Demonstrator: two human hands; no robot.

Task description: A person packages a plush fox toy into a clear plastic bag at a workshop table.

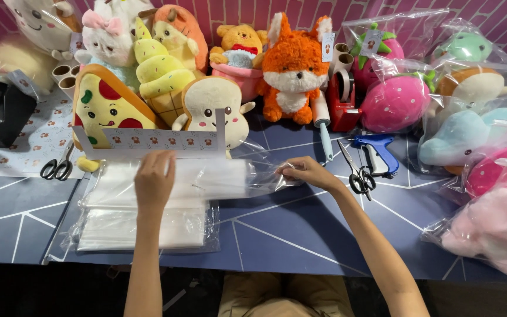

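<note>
1. The left hand (155, 179) is laid palm down, fingers loosely curled, on a clear plastic bag (218, 179) that is stretched across the dark blue table (300, 235).
2. The right hand (306, 171) is seen at the bag's right end, where the film is pinched between thumb and closed fingertips.
3. The bag is spread between the two hands, lying partly over a stack of clear plastic bags (142, 226) near the table's front edge.
4. A strip of printed header card (159, 140) is stood just behind the left hand, leaning against a pizza-slice plush (108, 108) and a toast-slice plush (209, 108).
5. Behind these, an ice-cream-cone plush (158, 73) and an orange fox plush (293, 67) are lined up against the pink brick wall.
6. To the right of the right hand, black-handled scissors (356, 170) are laid beside a blue tagging gun (379, 151); a red tape dispenser (342, 97) is set further back.
7. A second pair of scissors (58, 167) is laid at the left, on a sheet of patterned paper (33, 138).
8. Bagged plush toys, among them a pink strawberry plush (397, 103), are piled at the right.
</note>
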